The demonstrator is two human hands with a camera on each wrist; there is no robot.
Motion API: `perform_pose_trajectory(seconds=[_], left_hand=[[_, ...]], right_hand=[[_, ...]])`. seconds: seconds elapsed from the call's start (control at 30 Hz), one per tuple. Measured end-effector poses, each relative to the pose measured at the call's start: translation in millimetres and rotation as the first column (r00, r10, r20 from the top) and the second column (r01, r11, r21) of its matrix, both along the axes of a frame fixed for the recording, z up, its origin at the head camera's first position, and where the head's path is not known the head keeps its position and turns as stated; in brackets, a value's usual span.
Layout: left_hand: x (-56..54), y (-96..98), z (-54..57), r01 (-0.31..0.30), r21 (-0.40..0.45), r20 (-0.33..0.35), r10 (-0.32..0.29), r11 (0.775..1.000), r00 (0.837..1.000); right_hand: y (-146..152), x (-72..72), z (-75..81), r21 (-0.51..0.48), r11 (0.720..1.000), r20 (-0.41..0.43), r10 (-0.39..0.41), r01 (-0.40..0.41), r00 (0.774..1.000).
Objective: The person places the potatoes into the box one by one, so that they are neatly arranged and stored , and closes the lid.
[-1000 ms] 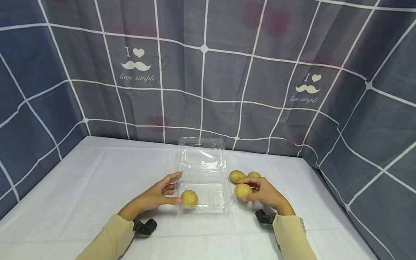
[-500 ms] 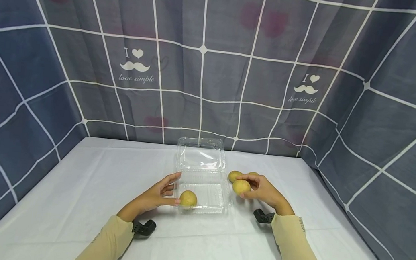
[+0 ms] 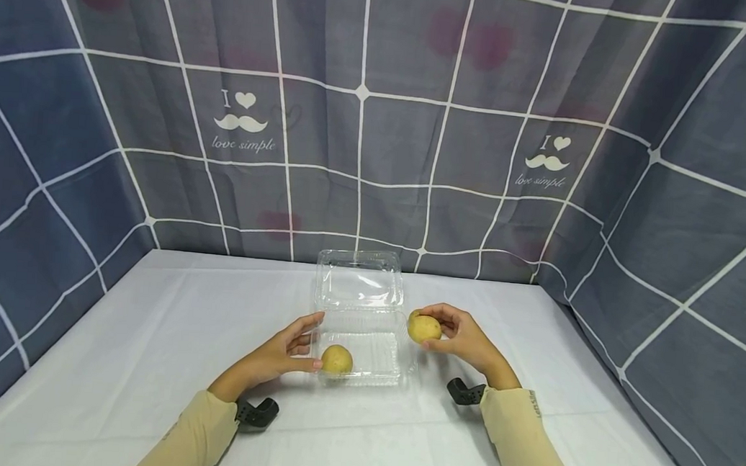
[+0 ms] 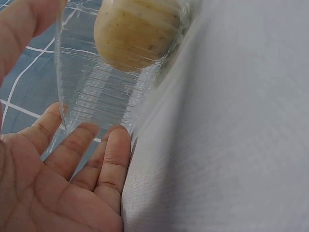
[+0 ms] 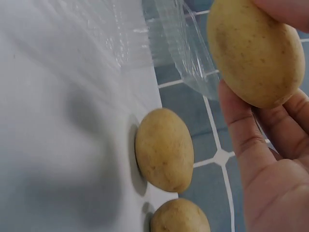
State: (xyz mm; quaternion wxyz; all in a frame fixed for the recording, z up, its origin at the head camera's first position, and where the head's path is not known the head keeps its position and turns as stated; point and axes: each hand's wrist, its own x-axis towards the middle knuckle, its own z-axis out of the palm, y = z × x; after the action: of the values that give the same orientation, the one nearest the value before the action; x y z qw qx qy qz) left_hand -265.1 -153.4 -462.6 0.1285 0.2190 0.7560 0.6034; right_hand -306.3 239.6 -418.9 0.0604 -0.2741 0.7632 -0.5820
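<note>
In the head view an open clear plastic clamshell box [image 3: 396, 364] stands on the white table, lid [image 3: 360, 275] raised at the back. One potato [image 3: 337, 359] lies in its near left corner. My left hand [image 3: 287, 350] rests against the box's left side, thumb and fingers spread along the rim; in the left wrist view the fingers [image 4: 72, 150] touch the ribbed wall. My right hand [image 3: 466, 335] pinches a second potato [image 3: 425, 330], held above the table just right of the box. Two more potatoes [image 5: 164, 150] lie below it in the right wrist view, mostly hidden in the head view.
A white cloth covers the table [image 3: 358, 441]. Grey-blue curtain [image 3: 392, 140] with white lines hangs behind and along both sides. Black camera mounts [image 3: 258, 414] sit at both wrists.
My right hand has lifted the potato and carried it slightly left and back, toward the box's right edge. The left hand and the box have stayed in place.
</note>
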Motion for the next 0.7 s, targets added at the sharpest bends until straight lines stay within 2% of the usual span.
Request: perform_pose_trajectory(seconds=[0.3, 0.57, 0.7], left_hand=[[1.7, -1.4, 0.8, -0.009, -0.013, 0.013, 0.009, 1.000, 1.000], [2.2, -0.5, 1.5, -0.005, -0.008, 0.012, 0.005, 1.000, 1.000], [1.9, 0.3, 1.2, -0.005, -0.009, 0.011, 0.005, 1.000, 1.000]], right_hand=[[-14, 1.7, -1.1, -0.008, 1.000, -0.035, -0.007, 0.007, 0.999], [-24, 7.2, 0.8, 0.012, 0.999, -0.045, -0.041, 0.041, 0.998], [-29, 8.8, 0.7, 0.013, 0.999, -0.038, -0.031, 0.031, 0.999]])
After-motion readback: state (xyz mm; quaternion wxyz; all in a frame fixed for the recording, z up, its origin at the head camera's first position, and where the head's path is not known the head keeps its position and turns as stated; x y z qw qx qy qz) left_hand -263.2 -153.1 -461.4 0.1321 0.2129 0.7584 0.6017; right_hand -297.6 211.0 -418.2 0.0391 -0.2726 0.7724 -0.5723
